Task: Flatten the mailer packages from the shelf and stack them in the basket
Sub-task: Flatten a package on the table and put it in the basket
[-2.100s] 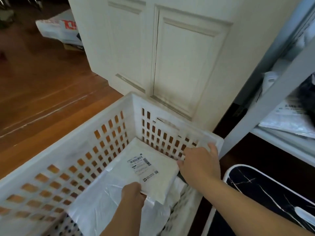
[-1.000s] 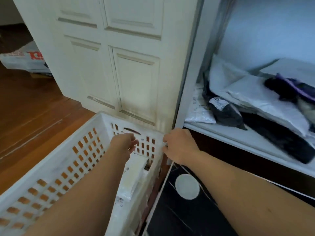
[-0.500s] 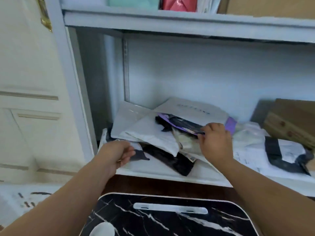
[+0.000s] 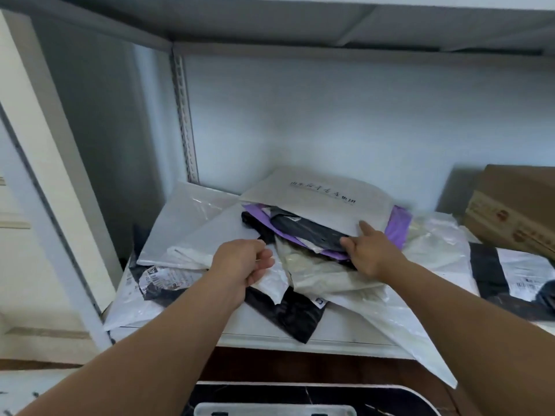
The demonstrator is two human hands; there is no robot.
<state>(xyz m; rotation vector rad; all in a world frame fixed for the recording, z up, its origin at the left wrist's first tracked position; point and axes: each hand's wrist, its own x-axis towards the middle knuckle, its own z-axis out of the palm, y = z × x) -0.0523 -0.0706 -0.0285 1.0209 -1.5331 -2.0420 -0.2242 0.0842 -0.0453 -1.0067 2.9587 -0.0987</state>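
**Shelf still loaded; both hands at the mailer pile**

Progress: the shelf (image 4: 300, 337) carries a loose heap of mailer packages, none flattened as far as can be seen. The basket is out of view, so its stack cannot be checked. On this evidence the greater part of the work remains: each mailer is to be pulled, pressed flat and carried over.

Pile: a grey printed mailer (image 4: 324, 202) lies on top at the far side, over a purple mailer (image 4: 398, 226) and a black mailer (image 4: 303, 226). A cream mailer (image 4: 318, 265) sits nearer, and a black-and-white one (image 4: 507, 271) lies apart to the right, beside a cardboard box (image 4: 516, 205).

Left hand (image 4: 240, 265): fingers curled, pinching the edge of a white mailer (image 4: 270, 283) at the near side of the heap.

Right hand (image 4: 368, 250): partly spread, forefinger extended onto the grey printed mailer, thumb against the black one beneath; it appears to be pinching that layer's edge, though a firm grasp cannot be confirmed
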